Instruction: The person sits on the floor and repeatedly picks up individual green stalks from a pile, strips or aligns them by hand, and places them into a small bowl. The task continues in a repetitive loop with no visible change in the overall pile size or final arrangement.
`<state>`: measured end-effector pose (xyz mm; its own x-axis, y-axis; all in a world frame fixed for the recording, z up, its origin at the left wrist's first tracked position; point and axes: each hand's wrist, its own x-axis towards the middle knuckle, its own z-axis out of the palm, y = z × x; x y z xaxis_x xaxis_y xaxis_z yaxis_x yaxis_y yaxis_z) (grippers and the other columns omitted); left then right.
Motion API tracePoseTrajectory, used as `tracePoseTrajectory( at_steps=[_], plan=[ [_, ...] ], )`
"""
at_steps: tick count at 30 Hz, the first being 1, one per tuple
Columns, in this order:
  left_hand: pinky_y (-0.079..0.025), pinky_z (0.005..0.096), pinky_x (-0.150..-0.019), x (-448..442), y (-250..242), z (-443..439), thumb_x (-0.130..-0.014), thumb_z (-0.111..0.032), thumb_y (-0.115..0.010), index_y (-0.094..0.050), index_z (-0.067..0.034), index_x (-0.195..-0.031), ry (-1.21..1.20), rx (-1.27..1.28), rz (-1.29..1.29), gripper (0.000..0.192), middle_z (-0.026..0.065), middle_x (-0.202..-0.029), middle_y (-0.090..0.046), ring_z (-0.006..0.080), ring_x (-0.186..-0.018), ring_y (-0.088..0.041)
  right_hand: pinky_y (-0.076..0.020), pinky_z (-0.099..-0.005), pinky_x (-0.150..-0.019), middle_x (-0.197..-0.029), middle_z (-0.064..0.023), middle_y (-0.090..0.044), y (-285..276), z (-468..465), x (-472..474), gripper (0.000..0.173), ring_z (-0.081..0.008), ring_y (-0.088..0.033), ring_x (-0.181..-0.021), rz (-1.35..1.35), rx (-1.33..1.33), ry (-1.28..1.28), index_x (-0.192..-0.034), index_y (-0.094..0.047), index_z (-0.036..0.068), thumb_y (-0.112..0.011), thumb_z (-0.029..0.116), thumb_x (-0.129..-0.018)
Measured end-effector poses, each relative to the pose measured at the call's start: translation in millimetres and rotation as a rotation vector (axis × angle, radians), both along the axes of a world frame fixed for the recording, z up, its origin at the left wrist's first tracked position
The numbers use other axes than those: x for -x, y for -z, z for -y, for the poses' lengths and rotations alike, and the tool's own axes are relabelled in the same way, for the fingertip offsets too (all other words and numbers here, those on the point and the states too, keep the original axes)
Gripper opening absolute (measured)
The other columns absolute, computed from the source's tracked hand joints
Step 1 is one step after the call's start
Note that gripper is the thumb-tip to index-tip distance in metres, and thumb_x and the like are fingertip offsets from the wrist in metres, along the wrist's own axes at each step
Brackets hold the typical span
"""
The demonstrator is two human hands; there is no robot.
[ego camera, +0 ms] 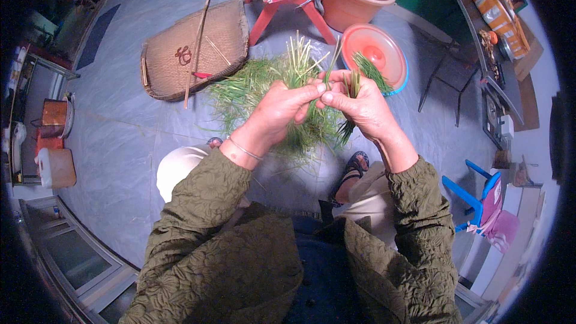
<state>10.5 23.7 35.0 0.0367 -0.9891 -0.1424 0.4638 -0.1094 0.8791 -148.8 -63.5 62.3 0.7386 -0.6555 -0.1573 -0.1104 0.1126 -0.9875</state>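
My left hand grips a bundle of chive-like greens, pale stem ends up and thin leaves hanging below. A smaller bundle of the same stalks is held in my right hand, dark green leaves showing beneath the palm. Between the two hands, thumbs and fingertips meet at a few loose green stalks. Under and behind them a loose heap of greens, mixed with dry strands, is spread on the floor. A sorted bundle of greens lies across a red, blue-rimmed basin or lid.
Ahead stands a red stool with a patterned cloth and dark plastic on it. An orange bucket is beside it. Leftward, a woven winnowing basket bears a long wooden stick. A blue stool with a purple cushion stands right.
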Motion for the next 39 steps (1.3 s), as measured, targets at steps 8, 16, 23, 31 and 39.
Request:
tracePoseTrajectory(
  at_steps=[8,16,23,31,39],
  plan=[
    [-0.025,0.0189,-0.045,-0.7,2.3,1.0,-0.087,-0.024,-0.063,-0.070,-0.006,-0.091,-0.064,-0.029,0.092,0.020,-0.0032,-0.072,-0.061,0.0020,-0.051,-0.038,-0.0393,-0.0185,-0.056,-0.077,0.0024,-0.058,-3.2,5.6,5.0,0.015,-0.0045,-0.050,-0.062,-0.077,0.248,0.040,-0.096,-0.063,0.001,-0.064,0.013,-0.087],
    [-0.027,0.0189,-0.047,-3.3,4.0,-0.4,-0.087,-0.024,-0.061,-0.070,-0.006,-0.093,-0.014,-0.064,0.031,0.021,-0.0037,-0.073,-0.061,0.0028,-0.052,-0.038,-0.0218,-0.0175,-0.042,-0.064,0.0067,-0.048,-17.7,9.8,9.9,0.017,-0.0008,-0.033,-0.047,-0.060,-0.058,0.086,-0.091,-0.064,0.005,-0.062,0.022,-0.089],
    [-0.028,0.0189,-0.049,-5.3,5.1,-1.6,-0.087,-0.025,-0.060,-0.069,-0.004,-0.094,-0.020,-0.069,0.007,0.024,-0.0033,-0.074,-0.060,0.0034,-0.053,-0.039,-0.0224,-0.0188,-0.043,-0.062,0.0072,-0.046,-25.1,13.3,11.8,0.020,-0.0016,-0.032,-0.047,-0.028,-0.172,0.047,-0.086,-0.063,0.005,-0.062,0.025,-0.089],
    [-0.030,0.0190,-0.051,-8.2,3.8,-3.4,-0.086,-0.025,-0.061,-0.069,-0.005,-0.093,-0.008,-0.054,0.014,0.023,-0.0038,-0.072,-0.059,0.0034,-0.058,-0.042,-0.0250,-0.0195,-0.045,-0.063,0.0090,-0.048,-22.7,18.7,14.3,0.012,-0.0009,-0.037,-0.050,-0.064,0.092,0.084,-0.081,-0.063,0.008,-0.067,0.019,-0.085],
    [-0.028,0.0183,-0.048,-8.0,1.1,-4.7,-0.086,-0.024,-0.062,-0.069,-0.006,-0.090,0.028,-0.067,0.032,0.020,-0.0058,-0.069,-0.057,0.0019,-0.054,-0.040,-0.0294,-0.0201,-0.046,-0.065,0.0086,-0.053,-22.8,25.6,15.2,0.007,-0.0010,-0.040,-0.051,0.018,0.289,0.339,-0.083,-0.064,0.008,-0.065,0.014,-0.086]
  ],
)
